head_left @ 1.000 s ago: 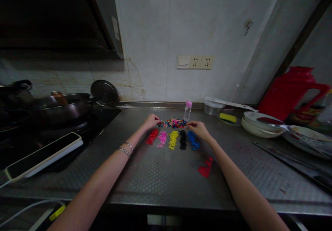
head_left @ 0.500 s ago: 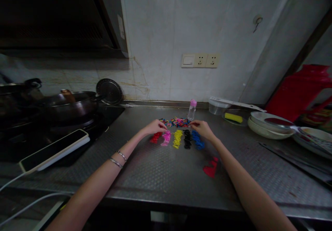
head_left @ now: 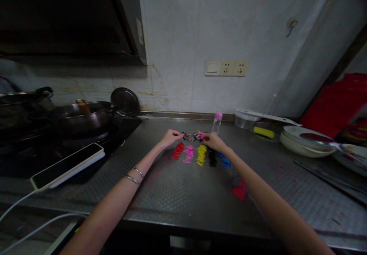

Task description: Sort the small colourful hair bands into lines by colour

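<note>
A mixed heap of small coloured rubber bands (head_left: 197, 135) lies on the steel counter. At the heap's left end my left hand (head_left: 171, 136) has its fingertips pinched together. My right hand (head_left: 213, 141) is closed over the heap's right part, fingertips down at the bands; what either pinch holds is too small to see. Nearer me run separate rows of bands: red (head_left: 178, 151), pink (head_left: 188, 154), yellow (head_left: 201, 155), black (head_left: 212, 158) and blue (head_left: 224, 160). My right hand and wrist partly cover the black and blue rows.
Behind the heap stands a clear bottle with a pink cap (head_left: 218, 116). A red heart-shaped piece (head_left: 239, 190) lies beside my right forearm. Stacked dishes (head_left: 301, 148) and a yellow sponge (head_left: 263, 132) are at right; a phone (head_left: 67, 167) and pan (head_left: 83, 119) at left.
My left hand has moved off the pink row to the heap's left end, uncovering the red row. My right hand has shifted left onto the heap. The view has turned slightly left.
</note>
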Motion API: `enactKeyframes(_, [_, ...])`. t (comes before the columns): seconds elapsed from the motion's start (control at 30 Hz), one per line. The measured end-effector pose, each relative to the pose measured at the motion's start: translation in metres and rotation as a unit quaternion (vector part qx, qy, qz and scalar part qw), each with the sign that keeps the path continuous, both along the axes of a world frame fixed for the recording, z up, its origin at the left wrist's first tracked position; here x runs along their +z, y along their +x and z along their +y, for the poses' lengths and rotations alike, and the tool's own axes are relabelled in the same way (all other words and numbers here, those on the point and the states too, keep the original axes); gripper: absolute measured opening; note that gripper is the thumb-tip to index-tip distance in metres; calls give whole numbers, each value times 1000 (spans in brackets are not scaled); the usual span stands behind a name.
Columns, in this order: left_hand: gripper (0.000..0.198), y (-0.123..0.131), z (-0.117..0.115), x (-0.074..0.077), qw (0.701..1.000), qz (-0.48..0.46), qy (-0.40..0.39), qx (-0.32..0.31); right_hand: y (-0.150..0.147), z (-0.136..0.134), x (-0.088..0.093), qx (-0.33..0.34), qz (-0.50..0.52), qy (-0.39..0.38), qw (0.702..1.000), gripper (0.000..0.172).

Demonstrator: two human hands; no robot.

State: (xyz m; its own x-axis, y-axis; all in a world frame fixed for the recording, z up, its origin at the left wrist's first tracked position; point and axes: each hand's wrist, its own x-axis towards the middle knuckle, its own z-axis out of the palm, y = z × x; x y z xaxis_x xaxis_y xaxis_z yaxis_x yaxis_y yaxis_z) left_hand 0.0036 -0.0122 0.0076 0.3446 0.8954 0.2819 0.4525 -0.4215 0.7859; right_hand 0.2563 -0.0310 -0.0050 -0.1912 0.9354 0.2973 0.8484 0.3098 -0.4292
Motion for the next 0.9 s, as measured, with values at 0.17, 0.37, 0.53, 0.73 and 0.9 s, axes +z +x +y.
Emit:
enactKeyframes(0.17, [31,-2,5,-5,1000,-3,-7,2,-11,3,1,-28,-57,-22,998,22])
enactKeyframes(0.37, [31,-3,5,-5,1000,-12,-11,7,-17,1,4,-44,-61,-20,997,25])
enactKeyframes(0.53, [29,-2,4,-4,1000,-11,-7,11,-16,2,4,-41,-71,-24,996,28])
enactKeyframes(0.73, [29,-4,6,-5,1000,-13,-6,11,-10,8,0,-59,-107,9,992,31])
enactKeyframes(0.9, [30,-5,9,-7,1000,-10,-5,10,-6,10,-2,-49,-94,-6,994,21])
